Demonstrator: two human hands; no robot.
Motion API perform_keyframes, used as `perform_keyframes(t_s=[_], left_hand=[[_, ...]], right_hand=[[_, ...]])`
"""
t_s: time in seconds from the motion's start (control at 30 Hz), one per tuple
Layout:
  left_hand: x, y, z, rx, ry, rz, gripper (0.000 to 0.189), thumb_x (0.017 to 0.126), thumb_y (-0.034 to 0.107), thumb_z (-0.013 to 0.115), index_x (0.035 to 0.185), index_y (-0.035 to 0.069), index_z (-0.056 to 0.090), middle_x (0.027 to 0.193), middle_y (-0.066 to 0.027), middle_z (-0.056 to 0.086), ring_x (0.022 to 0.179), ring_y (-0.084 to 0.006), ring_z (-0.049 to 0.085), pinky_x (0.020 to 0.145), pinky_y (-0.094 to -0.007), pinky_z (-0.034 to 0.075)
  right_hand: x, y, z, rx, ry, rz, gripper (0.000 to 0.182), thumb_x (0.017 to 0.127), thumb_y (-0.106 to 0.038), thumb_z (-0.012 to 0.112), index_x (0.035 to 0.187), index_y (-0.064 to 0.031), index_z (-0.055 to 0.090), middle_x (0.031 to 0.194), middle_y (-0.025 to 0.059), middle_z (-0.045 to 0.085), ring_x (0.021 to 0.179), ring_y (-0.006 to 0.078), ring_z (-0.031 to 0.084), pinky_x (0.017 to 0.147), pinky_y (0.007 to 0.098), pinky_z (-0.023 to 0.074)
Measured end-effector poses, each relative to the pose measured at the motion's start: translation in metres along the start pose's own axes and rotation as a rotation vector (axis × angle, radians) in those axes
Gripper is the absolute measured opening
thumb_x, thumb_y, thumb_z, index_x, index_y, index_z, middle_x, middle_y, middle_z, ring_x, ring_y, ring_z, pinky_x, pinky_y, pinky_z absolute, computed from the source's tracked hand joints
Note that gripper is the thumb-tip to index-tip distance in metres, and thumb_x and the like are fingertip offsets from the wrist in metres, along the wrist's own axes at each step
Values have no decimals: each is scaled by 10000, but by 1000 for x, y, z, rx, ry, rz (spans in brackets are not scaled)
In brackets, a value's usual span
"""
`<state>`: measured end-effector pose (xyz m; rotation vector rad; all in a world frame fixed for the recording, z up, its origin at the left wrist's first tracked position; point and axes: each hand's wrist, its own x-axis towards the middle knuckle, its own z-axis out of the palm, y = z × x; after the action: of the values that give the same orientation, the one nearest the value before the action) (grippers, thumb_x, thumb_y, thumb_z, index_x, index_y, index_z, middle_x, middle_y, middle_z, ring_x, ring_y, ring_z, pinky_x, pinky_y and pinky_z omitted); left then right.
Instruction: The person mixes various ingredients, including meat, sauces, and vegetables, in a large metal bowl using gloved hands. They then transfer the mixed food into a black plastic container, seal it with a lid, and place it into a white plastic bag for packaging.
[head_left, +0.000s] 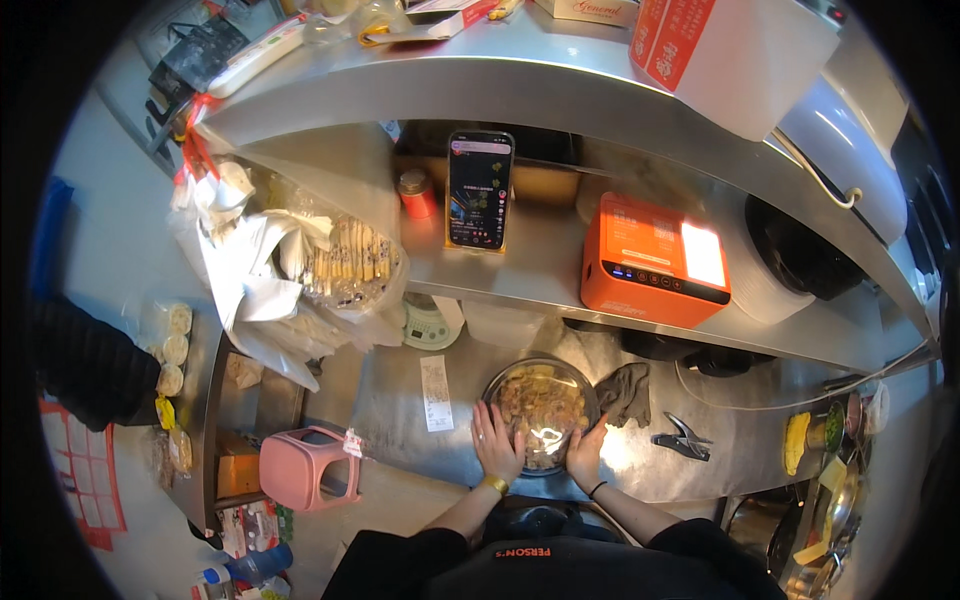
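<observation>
A round dark-rimmed food container (540, 397) with a clear, shiny lid sits on the steel counter before me. Chunky brown and yellowish food shows through the lid. My left hand (498, 442) lies with spread fingers over its left rim. On the opposite side, my right hand (586, 454) cups the lower right rim, thumb up on the lid's edge. Close beyond the right hand lies a crumpled dark cloth (626, 395). A printed paper receipt (436, 394) rests flat to the left of the container. Farther right is a black stapler (682, 439) with its arm raised.
A steel shelf (540, 270) above the counter carries an upright smartphone (480, 191), an orange device (652, 259) and a red-bodied jar (417, 195). Plastic bags of wrapped chopsticks (352, 259) hang at left. A pink stool (300, 469) stands below. A thin cable (787, 407) crosses the right side.
</observation>
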<state>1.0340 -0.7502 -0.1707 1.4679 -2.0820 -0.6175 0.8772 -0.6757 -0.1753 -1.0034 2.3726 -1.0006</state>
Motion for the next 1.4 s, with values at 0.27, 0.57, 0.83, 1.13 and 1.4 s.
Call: perform_keyframes(t_s=[0.27, 0.57, 0.83, 1.13, 1.4], left_hand=[[92, -11, -91, 78, 405, -211, 658, 938, 224, 515, 1473, -81, 282, 1563, -287, 191, 1479, -401, 157, 1198, -497, 160], [148, -107, -354, 318, 827, -60, 228, 975, 138, 560, 1073, -60, 616, 977, -275, 646, 905, -446, 607, 751, -459, 475], [120, -110, -373, -60, 657, 66, 170, 923, 109, 643, 882, -54, 612, 635, -229, 487, 551, -272, 326, 522, -394, 329], [107, -102, -440, -83, 730, 324, 378, 915, 168, 660, 694, -13, 412, 564, -184, 350, 507, -285, 288, 499, -431, 247], [54, -73, -456, -165, 528, 343, 288, 866, 66, 688, 682, 11, 474, 567, -102, 421, 492, -192, 394, 491, -343, 294]], right_hand=[[7, 0, -15, -33, -276, 51, 961, 852, -202, 665, 1471, 157, 24, 1337, 367, 355, 1235, 496, 384, 1086, 474, 315], [10, -38, -58, 329, -541, -146, 175, 927, 3, 564, 1063, 23, 672, 906, 101, 704, 864, 179, 680, 808, 296, 533], [-39, -75, -36, 259, -659, -127, 180, 971, -75, 551, 1063, 21, 672, 907, 86, 715, 853, 147, 677, 797, 288, 532], [-84, -215, 16, 331, -716, -461, 188, 948, -157, 586, 1065, -54, 691, 950, 113, 721, 885, 227, 689, 785, 332, 521], [-117, -311, 14, 296, -909, -658, 216, 974, -182, 551, 1106, -47, 656, 977, 101, 699, 887, 216, 653, 804, 337, 501]])
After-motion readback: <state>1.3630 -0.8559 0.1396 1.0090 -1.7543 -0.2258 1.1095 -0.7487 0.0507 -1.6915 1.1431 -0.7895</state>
